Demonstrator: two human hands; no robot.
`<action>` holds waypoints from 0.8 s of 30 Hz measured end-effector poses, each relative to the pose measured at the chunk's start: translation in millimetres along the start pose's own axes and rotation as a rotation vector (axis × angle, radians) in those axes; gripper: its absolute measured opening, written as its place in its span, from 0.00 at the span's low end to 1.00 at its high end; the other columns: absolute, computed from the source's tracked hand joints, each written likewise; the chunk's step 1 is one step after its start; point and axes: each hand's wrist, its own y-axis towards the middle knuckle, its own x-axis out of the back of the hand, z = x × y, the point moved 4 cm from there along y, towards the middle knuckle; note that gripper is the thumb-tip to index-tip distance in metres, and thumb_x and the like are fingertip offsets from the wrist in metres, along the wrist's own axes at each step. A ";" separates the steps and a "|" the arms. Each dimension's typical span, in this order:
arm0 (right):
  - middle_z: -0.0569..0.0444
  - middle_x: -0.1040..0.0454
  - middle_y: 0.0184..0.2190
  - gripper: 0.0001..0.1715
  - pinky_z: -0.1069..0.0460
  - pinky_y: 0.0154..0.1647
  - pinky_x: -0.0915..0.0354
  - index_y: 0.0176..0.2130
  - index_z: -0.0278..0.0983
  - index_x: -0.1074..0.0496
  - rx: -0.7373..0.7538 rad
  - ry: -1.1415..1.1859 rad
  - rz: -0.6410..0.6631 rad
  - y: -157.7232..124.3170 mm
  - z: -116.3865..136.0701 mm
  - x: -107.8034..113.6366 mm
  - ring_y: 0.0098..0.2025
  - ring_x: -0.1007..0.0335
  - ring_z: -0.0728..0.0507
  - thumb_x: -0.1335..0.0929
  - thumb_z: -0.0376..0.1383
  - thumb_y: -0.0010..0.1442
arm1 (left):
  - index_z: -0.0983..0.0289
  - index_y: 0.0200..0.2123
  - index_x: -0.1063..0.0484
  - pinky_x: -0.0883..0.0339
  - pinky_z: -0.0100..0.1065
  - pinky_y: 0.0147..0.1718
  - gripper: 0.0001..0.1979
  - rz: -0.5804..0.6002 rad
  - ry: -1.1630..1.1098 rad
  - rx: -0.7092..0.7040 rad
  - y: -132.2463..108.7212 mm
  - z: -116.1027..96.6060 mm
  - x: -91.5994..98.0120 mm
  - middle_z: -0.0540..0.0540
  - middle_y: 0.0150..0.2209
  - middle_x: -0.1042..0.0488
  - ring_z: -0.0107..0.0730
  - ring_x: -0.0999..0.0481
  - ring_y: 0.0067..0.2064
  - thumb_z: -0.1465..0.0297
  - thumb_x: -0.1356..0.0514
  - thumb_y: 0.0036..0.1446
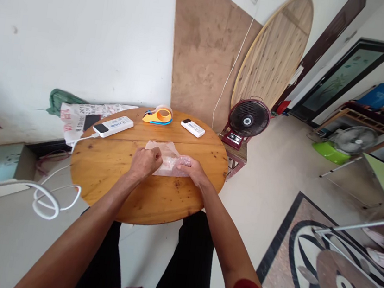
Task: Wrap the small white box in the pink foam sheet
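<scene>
A translucent sheet of bubble wrap [167, 166] lies on the round wooden table [104, 170] in front of me. My left hand [146, 161] is closed at its left side, knuckles up, with the fingertips hidden from view. At the right side, my right hand [192, 169] grips a gathered part of the wrap between thumb and fingers. Something faintly pinkish shows through the middle of the sheet, too unclear to name. Beyond the hands is an orange tape dispenser [158, 114] with a roll of clear tape.
A white power strip [113, 127] with a cable lies at the table's left; another white block like it [192, 127] sits at the back right. A dark red fan [248, 119] stands on a stool beside the table. Wooden boards lean on the wall behind.
</scene>
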 end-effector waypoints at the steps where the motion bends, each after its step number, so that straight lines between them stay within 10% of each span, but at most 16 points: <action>1: 0.55 0.24 0.33 0.24 0.50 0.40 0.33 0.40 0.36 0.26 -0.016 -0.003 -0.041 4.4 -4.6 0.2 0.34 0.29 0.46 0.25 0.42 0.43 | 0.61 0.36 0.25 0.35 0.38 0.40 0.13 0.019 -0.052 0.035 1.4 4.1 -3.9 0.57 0.34 0.20 0.43 0.22 0.39 0.65 0.48 0.55; 8: 0.59 0.30 0.23 0.11 0.55 0.28 0.38 0.28 0.36 0.30 0.014 -0.130 -0.121 17.4 -20.1 -1.2 0.25 0.36 0.50 0.29 0.42 0.47 | 0.62 0.42 0.27 0.35 0.33 0.36 0.29 0.172 -0.396 0.125 -4.2 25.0 -25.2 0.54 0.35 0.22 0.38 0.24 0.38 0.46 0.39 0.45; 24: 0.58 0.29 0.24 0.15 0.55 0.27 0.38 0.29 0.33 0.28 -0.058 -0.171 -0.152 3.6 -9.9 -6.9 0.25 0.35 0.50 0.30 0.43 0.47 | 0.65 0.26 0.29 0.46 0.26 0.23 0.14 0.059 -0.902 0.083 -4.6 20.1 -44.3 0.48 0.22 0.32 0.23 0.40 0.23 0.59 0.39 0.48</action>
